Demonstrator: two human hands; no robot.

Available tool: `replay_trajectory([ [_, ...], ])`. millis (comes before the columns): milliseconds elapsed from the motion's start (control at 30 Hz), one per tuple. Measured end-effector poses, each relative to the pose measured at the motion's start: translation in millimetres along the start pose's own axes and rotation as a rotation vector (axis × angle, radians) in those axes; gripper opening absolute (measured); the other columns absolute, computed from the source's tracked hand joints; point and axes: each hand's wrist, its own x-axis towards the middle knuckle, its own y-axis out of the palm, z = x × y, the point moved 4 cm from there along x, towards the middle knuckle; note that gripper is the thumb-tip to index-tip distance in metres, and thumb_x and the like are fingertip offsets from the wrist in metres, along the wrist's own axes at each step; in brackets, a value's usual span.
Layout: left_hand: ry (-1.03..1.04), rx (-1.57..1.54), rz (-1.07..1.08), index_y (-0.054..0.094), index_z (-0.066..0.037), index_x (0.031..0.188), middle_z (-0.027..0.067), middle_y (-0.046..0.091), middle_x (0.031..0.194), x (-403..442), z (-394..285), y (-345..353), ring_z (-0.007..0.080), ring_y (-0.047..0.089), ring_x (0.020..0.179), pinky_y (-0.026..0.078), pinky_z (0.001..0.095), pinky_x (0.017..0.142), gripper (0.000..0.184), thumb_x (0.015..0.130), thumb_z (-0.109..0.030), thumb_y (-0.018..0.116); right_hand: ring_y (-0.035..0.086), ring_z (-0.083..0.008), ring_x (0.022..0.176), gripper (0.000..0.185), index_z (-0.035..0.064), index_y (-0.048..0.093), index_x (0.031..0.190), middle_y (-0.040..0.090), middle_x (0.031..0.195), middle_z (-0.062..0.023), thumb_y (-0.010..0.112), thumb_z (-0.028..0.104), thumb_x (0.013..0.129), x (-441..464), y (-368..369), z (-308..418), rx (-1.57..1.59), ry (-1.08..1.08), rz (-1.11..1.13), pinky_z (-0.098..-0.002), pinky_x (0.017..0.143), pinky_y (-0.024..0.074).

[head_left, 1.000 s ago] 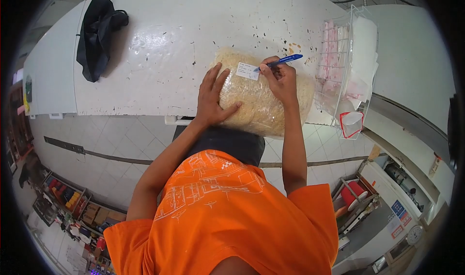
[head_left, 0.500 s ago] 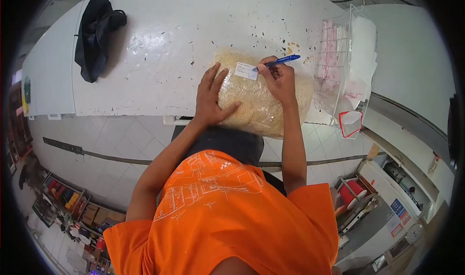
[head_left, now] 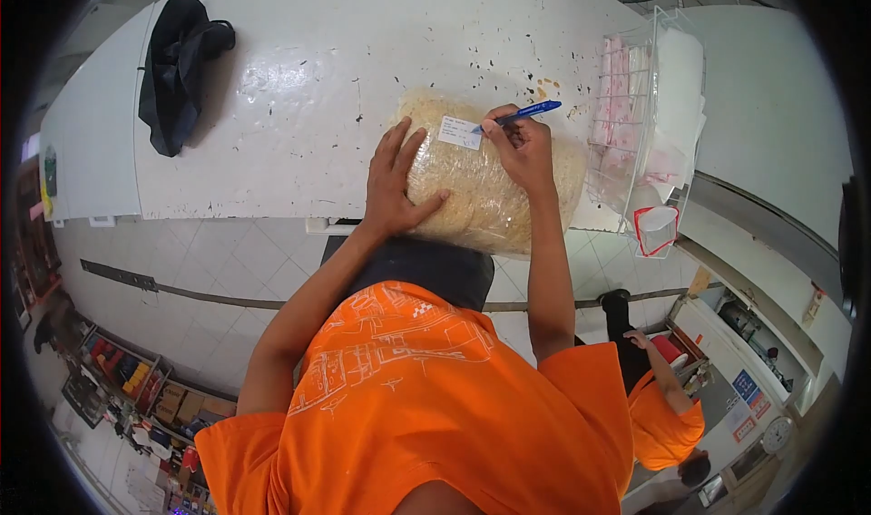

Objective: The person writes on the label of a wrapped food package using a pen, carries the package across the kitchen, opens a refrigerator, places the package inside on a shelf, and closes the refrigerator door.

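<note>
A large plastic-wrapped package (head_left: 485,202) of pale yellowish, shredded-looking stuff lies at the near edge of the white table. On its top is a small white label (head_left: 460,134) with printed lines and some blue marks. My left hand (head_left: 392,184) rests on the package's left side, fingers spread and thumb apart. My right hand (head_left: 524,155) grips a blue pen (head_left: 533,111), whose tip meets the label's right side or is just above it; I cannot tell which.
A black cloth-like item (head_left: 177,75) lies at the table's left. At the right, a white wire basket (head_left: 626,107) holds pink-and-white packets and white sheets. A person in an orange shirt (head_left: 662,420) is behind me at lower right. Shelves with goods (head_left: 136,379) stand lower left.
Another person in an orange shirt has come into view at the lower right. My hands, the pen and the package have barely moved; the blue marks on the label look slightly different.
</note>
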Motion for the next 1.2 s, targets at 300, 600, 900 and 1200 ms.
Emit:
replay_trajectory([
  [300, 0.005, 0.004, -0.001, 0.040, -0.008, 0.147, 0.0227, 0.031, 0.155, -0.9, 1.7, 1.1, 0.0418, 0.032, 0.141, 0.028, 0.0531, 0.114, 0.089, 0.072, -0.037, 0.078, 0.039, 0.0001, 0.052, 0.009, 0.0005, 0.067, 0.089, 0.053, 0.061, 0.0058, 0.070, 0.009, 0.090, -0.5, -1.6, -3.1, -0.015, -0.019, -0.010, -0.0203, 0.047, 0.0284],
  [600, 0.010, 0.007, 0.000, 0.040, -0.008, 0.147, 0.0228, 0.031, 0.154, -0.3, 2.1, 2.2, 0.0419, 0.032, 0.141, 0.029, 0.0529, 0.113, 0.088, 0.073, -0.037, 0.077, 0.041, -0.0007, 0.054, 0.009, 0.0000, 0.067, 0.089, 0.054, 0.062, 0.0053, 0.070, 0.009, 0.090, 0.1, -1.8, -3.0, -0.015, -0.013, -0.027, -0.0200, 0.048, 0.0312],
  [900, 0.010, 0.002, 0.002, 0.039, -0.007, 0.147, 0.0229, 0.031, 0.154, 0.0, 0.9, 1.7, 0.0421, 0.032, 0.141, 0.029, 0.0530, 0.113, 0.087, 0.074, -0.037, 0.077, 0.035, -0.0003, 0.053, 0.009, 0.0007, 0.068, 0.088, 0.048, 0.061, 0.0076, 0.070, 0.009, 0.090, -0.2, -3.0, -6.8, 0.019, -0.012, -0.044, -0.0213, 0.048, 0.0260],
  [1200, -0.007, 0.016, 0.011, 0.040, -0.007, 0.147, 0.0240, 0.032, 0.153, 0.4, 1.9, 3.3, 0.0428, 0.032, 0.141, 0.029, 0.0529, 0.113, 0.087, 0.074, -0.038, 0.076, 0.037, 0.0003, 0.053, 0.008, 0.0009, 0.068, 0.089, 0.050, 0.062, 0.0078, 0.070, 0.008, 0.090, -0.3, -4.2, -2.8, -0.011, -0.006, -0.052, -0.0203, 0.048, 0.0267],
])
